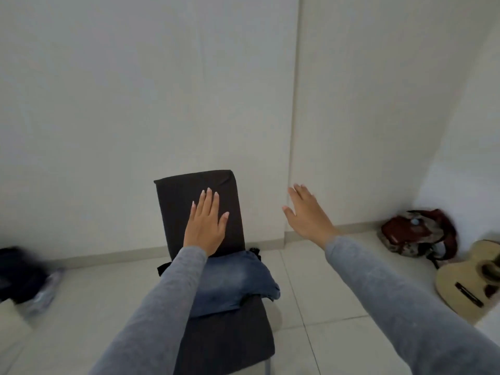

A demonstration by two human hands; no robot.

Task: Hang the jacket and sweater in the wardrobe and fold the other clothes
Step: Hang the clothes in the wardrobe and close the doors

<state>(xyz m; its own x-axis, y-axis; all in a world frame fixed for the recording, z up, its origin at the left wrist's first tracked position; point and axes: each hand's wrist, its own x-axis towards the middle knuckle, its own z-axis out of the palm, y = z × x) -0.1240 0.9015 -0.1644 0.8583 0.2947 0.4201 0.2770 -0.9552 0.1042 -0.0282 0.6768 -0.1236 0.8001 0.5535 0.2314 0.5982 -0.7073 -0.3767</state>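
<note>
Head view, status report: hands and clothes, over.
Both hands open, holding nothing: left hand before the chair back, right hand in the air. Folded jeans on its seat. Nothing blocks them.

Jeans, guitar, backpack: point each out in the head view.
jeans (232,282), head view, middle of the folded denim on the chair seat
guitar (468,261), head view, pale top above the bridge
backpack (403,231), head view, red front panel

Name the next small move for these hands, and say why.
Probably lower the left hand onto the jeans and grip them. Both hands are open and hold nothing; the right hand is out in the air, while the jeans lie bunched on the chair seat just below the left hand.
</note>
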